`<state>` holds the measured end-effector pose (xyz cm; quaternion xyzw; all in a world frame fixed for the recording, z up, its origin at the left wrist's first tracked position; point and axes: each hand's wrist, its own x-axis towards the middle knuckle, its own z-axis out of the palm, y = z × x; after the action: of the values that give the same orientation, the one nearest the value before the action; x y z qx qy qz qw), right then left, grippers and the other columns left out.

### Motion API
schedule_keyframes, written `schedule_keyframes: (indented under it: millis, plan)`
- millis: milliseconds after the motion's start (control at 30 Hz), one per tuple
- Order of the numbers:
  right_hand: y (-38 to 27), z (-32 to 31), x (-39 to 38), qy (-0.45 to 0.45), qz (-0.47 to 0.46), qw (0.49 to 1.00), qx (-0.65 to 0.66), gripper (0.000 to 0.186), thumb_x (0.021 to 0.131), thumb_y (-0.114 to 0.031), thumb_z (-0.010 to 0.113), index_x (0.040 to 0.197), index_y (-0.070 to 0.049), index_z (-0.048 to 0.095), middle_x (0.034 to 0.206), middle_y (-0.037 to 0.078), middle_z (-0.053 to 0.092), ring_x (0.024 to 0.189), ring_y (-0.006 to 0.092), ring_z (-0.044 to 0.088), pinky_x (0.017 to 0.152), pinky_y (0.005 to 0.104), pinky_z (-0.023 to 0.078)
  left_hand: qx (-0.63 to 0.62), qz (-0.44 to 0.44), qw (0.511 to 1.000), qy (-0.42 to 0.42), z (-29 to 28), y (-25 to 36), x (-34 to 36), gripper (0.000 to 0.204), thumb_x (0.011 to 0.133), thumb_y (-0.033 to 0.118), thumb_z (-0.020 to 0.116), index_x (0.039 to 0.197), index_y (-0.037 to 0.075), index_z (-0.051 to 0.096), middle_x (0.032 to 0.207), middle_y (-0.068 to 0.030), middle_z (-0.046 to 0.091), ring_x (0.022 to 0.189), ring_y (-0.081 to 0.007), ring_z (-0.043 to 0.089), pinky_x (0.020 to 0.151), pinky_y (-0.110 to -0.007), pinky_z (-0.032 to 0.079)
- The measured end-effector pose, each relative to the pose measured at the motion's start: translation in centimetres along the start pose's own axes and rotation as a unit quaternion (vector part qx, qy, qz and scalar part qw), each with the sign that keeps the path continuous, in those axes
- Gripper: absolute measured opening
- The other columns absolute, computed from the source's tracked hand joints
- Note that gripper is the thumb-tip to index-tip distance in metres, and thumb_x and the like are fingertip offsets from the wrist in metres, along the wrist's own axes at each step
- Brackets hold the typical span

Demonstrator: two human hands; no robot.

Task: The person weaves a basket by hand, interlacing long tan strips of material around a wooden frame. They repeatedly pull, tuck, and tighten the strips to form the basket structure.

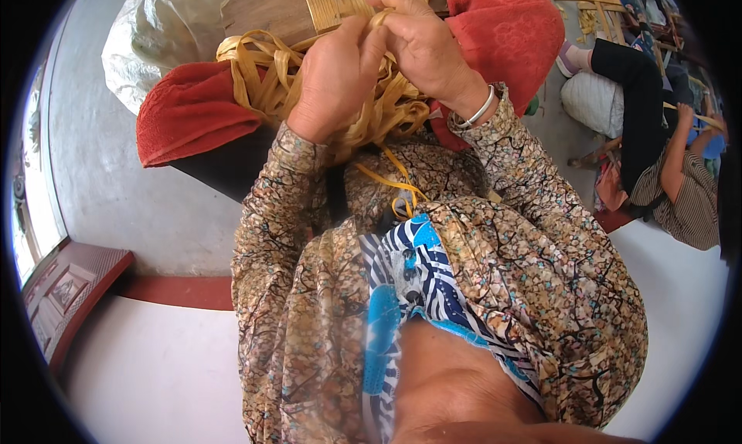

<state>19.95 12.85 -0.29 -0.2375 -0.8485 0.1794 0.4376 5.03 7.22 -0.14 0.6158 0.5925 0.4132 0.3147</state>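
Note:
My left hand (336, 77) and my right hand (421, 54) are close together at the top middle, fingers curled around a pale tan strip (381, 17) pinched between them. A tangled heap of tan strips (259, 73) lies behind and below my hands, with yellow strands (398, 185) trailing toward my body. Above them are a brown wooden board (263, 11) and a lighter wooden piece (325, 3). Red cloths (185, 112) lie on both sides of the heap.
A white plastic sack (154, 34) is at the upper left. At the right, another person (688, 197) in dark trousers and a striped top sits among wooden frames (603, 15) and a grey sack (587, 96). A red-edged doorway panel (69, 289) is at the far left.

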Motion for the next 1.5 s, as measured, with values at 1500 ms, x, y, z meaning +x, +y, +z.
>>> schedule_keyframes:
  millis: [1500]
  plan:
    - [7.4,2.3,3.1,-0.14,0.25,0.957,0.052,0.021,0.093,-0.019,0.058,0.103,-0.002,0.064,0.071,0.002,0.06,0.066,0.01,0.056,0.062,0.0259,0.047,-0.143,-0.112,0.983,0.04,-3.2,-9.2,6.0,0.022,0.092,0.017,0.058,0.099,-0.003,0.065,0.072,-0.0004,0.059,0.061,-0.008,0.051,0.054,-0.024,0.041]
